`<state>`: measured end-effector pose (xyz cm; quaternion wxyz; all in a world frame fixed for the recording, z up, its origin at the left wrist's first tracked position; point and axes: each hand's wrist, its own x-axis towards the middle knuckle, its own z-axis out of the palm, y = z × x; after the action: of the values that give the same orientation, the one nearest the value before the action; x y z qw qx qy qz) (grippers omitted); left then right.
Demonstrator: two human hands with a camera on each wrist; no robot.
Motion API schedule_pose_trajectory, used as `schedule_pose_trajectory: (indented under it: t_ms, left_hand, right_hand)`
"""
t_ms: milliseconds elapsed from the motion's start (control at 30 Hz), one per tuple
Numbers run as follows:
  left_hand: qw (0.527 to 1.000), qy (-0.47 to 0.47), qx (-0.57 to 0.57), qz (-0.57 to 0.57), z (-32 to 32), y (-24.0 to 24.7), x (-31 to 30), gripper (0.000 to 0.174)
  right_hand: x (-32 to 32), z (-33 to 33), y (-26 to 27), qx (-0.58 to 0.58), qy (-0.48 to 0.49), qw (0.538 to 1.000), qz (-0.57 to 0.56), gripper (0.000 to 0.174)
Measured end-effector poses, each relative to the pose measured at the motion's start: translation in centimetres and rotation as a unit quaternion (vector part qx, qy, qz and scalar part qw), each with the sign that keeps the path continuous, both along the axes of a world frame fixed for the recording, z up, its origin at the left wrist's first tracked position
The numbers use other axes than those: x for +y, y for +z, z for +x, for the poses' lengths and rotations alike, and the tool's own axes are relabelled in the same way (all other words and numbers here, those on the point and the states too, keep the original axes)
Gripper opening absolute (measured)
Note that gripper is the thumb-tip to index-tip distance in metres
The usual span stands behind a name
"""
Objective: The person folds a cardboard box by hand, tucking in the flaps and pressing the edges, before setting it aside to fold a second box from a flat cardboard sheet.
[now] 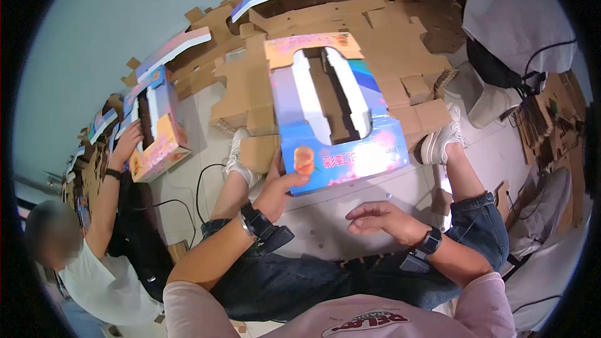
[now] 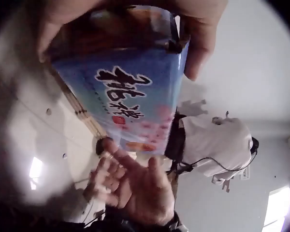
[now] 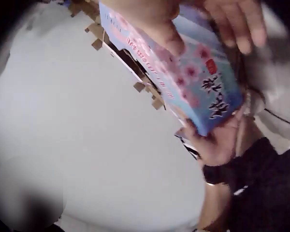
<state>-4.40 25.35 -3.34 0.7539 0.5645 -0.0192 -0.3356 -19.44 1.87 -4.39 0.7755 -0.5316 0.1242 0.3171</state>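
A printed cardboard box (image 1: 350, 163) with a large cut-out on top is tilted up in front of the person. The left hand (image 1: 275, 193) grips its near left corner, thumb on the printed face; the left wrist view shows fingers on both sides of the box (image 2: 121, 92). In the head view the right hand (image 1: 389, 220) hovers off the near right side, fingers extended and holding nothing. The right wrist view has the right hand (image 3: 183, 24) in front of the flowered box side (image 3: 188, 77); contact there cannot be told.
Flattened brown cardboard (image 1: 400, 44) lies beyond the box. On the left another person holds a similar box (image 1: 156, 131). A grey-clothed person (image 1: 519, 19) is at the upper right, near a pale bin (image 1: 488, 97). Black cables (image 1: 181, 203) cross the tiled floor.
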Motion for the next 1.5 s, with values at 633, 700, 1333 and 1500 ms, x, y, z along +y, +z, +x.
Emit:
schedule_pose_trajectory:
  t_ms: [633,700,1333,1500]
  left_hand:
    - [0.999,-0.002,-0.035,-0.003,-1.7,1.9,-1.1,0.071]
    - [0.998,-0.026,-0.030,0.041,-1.7,2.6,-1.0,0.066]
    - [0.995,-0.081,0.048,0.038,-1.6,1.6,-0.6,0.097]
    - [0.997,-0.067,0.016,0.043,-1.7,1.2,-0.6,0.101]
  right_hand:
    - [6.3,12.9,6.3,-0.455,-0.076,0.709,-0.533,0.046]
    - [7.1,13.6,5.4,-0.568,-0.164,0.616,-0.520,0.047]
    - [7.8,16.2,6.4,-0.405,0.051,0.694,-0.594,0.040]
    - [8.8,15.4,4.9,-0.424,-0.087,0.719,-0.544,0.033]
